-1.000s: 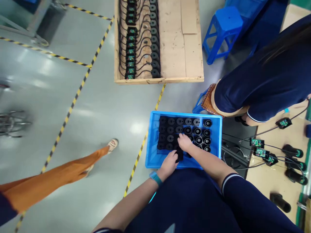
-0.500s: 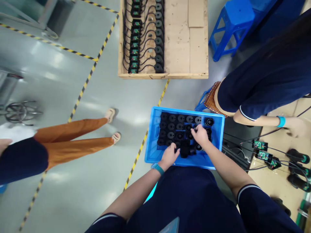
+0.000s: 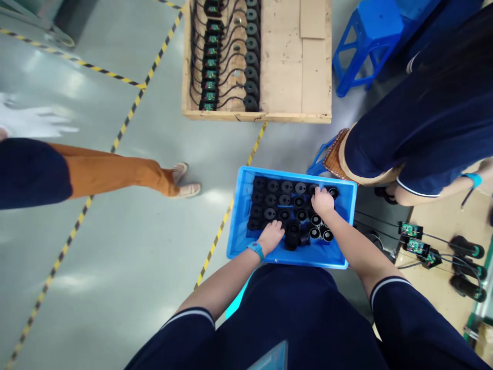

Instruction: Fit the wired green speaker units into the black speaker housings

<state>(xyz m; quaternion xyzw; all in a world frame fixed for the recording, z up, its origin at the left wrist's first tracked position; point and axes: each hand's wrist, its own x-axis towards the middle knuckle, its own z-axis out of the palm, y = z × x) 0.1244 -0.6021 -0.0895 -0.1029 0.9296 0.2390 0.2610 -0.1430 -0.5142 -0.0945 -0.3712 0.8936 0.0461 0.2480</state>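
Note:
A blue plastic crate [image 3: 241, 246] in front of me holds rows of black cylindrical parts [image 3: 270, 199]. Some have a flat top with holes; others show an open round end [image 3: 315, 234]. Toward the crate's near side, a few black parts [image 3: 291, 240] lie tilted or loose. My left hand [image 3: 271, 236] bends its fingers over a cylinder in the nearest row, at left of centre; the fingertips are partly hidden. At the far right of the crate my right hand [image 3: 322, 201] is closed over the top of another cylinder, whose body is mostly covered.
Beyond the crate, a wooden tray [image 3: 281, 117] holds circuit-board units [image 3: 211, 74] cabled to black cylinders. A seated person [image 3: 408, 123] is at the right beside a worktop with boards [image 3: 418, 247]. A blue stool [image 3: 379, 25] stands behind. Another person [image 3: 115, 177] walks at the left.
My right hand has moved away from me, toward the far row. My left hand has shifted slightly left and turned palm down. The walking person has stepped forward; the seated person's arm has moved.

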